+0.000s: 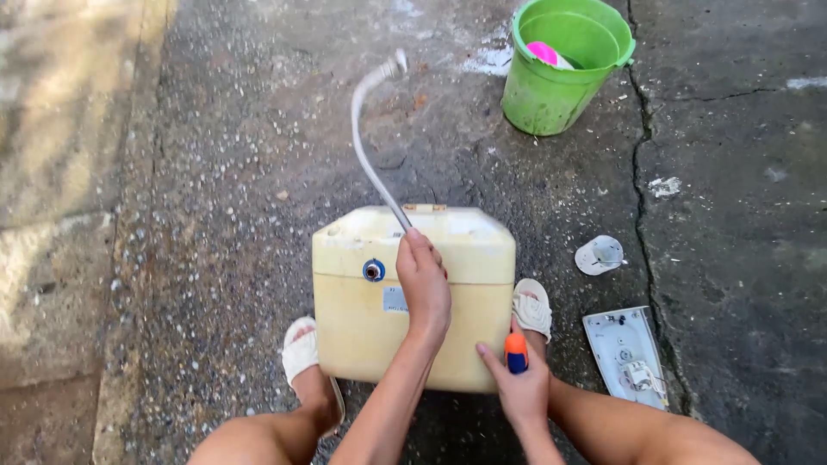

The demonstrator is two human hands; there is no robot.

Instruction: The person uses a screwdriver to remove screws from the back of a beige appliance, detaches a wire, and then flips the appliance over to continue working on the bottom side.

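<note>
tank (pixel 413 297): yellowed plastic, matt, smooth | hose (pixel 366 129) at 12 o'clock of it: pale, flexible plastic, slight sheen | bucket (pixel 551 95) at 1 o'clock: green plastic, smooth | ground (pixel 215 215): rough, speckled concrete, cracked | tool handle (pixel 516 353): glossy orange-and-blue plastic | sandals (pixel 301 351): white woven cloth

Light: bright, diffuse daylight; no hard shadows on the ground.
Brightest area: washed-out pale pavement strip (pixel 60 172) at 9 o'clock.
Glare: wet sheen on the ground at 12 o'clock, beside the green bucket (pixel 564 65).
Sharpness: centre crisp; concrete grain readable.
Edges: slight wide-angle stretch; legs at 6 o'clock soft.
</note>
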